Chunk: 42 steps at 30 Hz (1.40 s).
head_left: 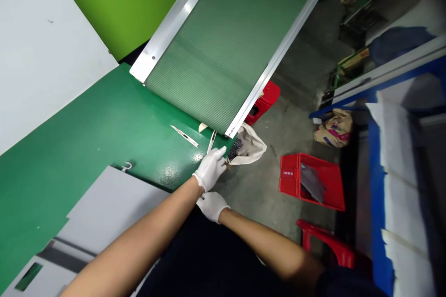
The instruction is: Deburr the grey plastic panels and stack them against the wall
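Green worktop (114, 120). Left hand (211, 167) fingers curl at its corner, right hand (212, 206) near left wrist; can't tell if either grips. One strip (211, 141) beside left fingers, another beyond, near belt (223, 55) end, likely for easy reach; open sack (256, 149) by edge, probably for scraps.

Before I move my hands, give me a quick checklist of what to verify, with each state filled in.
1. Left hand gripping the nearer slim piece: cannot tell; they're close together, but contact isn't clear.
2. Right hand free: cannot tell; its fingers are partly hidden below the left wrist.
3. Both hands gloved: ok.
4. Other slim piece lying on the green table, apart from the hands: ok.
5. Bag open: ok; dark bits show inside.
6. Conveyor belt stopped: cannot tell from one picture.
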Each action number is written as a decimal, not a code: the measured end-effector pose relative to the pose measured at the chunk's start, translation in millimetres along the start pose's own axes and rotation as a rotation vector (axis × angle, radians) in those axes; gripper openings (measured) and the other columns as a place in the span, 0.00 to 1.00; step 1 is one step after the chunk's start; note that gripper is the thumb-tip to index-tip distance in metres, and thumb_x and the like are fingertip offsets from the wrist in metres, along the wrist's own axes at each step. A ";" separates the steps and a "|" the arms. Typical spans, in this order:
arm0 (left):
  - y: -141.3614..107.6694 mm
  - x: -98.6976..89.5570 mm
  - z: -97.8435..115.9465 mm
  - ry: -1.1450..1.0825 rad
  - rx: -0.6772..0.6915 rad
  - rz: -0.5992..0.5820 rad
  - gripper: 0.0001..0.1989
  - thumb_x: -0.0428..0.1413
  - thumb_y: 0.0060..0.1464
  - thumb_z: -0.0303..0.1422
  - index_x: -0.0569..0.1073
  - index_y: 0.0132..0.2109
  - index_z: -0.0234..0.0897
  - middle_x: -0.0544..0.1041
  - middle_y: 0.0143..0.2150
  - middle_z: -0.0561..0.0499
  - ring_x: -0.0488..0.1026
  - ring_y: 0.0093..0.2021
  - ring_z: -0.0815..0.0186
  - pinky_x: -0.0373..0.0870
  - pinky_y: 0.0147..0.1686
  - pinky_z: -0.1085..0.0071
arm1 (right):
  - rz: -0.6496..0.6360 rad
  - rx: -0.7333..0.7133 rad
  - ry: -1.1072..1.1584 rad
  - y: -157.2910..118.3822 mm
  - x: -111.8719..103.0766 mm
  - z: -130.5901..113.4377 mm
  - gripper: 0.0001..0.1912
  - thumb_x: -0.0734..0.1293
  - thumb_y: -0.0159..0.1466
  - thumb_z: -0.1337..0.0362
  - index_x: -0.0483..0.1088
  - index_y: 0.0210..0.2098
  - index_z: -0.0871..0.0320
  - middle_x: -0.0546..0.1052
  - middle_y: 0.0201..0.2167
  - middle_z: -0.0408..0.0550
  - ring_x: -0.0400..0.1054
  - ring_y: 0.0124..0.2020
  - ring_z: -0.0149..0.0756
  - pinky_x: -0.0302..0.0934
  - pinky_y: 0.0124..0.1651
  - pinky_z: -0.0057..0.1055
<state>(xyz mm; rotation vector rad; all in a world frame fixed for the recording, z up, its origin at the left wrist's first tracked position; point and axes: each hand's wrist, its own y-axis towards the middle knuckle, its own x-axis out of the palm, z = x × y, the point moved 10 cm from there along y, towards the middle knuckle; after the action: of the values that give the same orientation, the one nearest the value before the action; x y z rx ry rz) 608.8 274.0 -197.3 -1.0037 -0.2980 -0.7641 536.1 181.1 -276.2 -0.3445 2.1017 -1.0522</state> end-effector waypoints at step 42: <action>-185.2 -385.0 85.2 0.878 0.038 1.074 0.26 0.46 0.68 0.48 0.77 0.56 0.35 0.81 0.56 0.40 0.75 0.58 0.52 0.67 0.59 0.63 | -0.077 -0.227 -0.134 110.7 -15.3 -201.3 0.38 0.50 0.73 0.39 0.79 0.46 0.62 0.82 0.47 0.67 0.77 0.51 0.55 0.64 0.51 0.40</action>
<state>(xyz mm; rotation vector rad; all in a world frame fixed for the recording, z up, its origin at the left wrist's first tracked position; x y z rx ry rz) 216.6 457.1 -246.2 -0.5681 0.9275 -0.1384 410.4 374.0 -277.1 -0.5951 2.1035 -0.8109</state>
